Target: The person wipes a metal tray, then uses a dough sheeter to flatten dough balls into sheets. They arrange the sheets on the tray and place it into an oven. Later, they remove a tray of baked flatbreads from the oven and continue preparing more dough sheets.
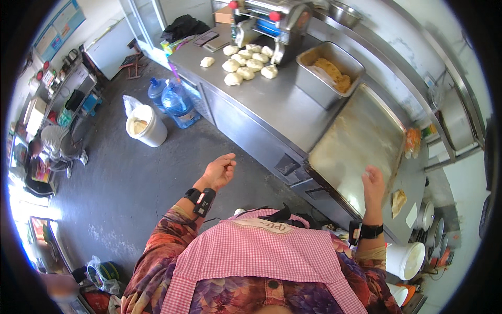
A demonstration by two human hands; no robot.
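My left hand [220, 171] hangs in the air over the floor, in front of the steel counter [246, 107]. Its fingers are curled in, and nothing shows in them. Above the near right edge of a large, shallow metal baking tray [355, 144] is my right hand [373, 187], its fingers loosely bent and slightly blurred, with no object visible in it. The tray holds nothing but a dull, oily-looking sheen. Pale dough pieces [254, 65] lie grouped farther back on the counter. Between them and the tray stands a deep steel pan [320, 82] with yellowish-brown contents [332, 72].
A dough-rolling machine [272, 26] stands behind the dough. On the floor are a white bucket [151, 131] and large blue water bottles [179, 107]. Another person [55, 141] bends down at the far left. A metal shelf [413, 73] runs along the wall.
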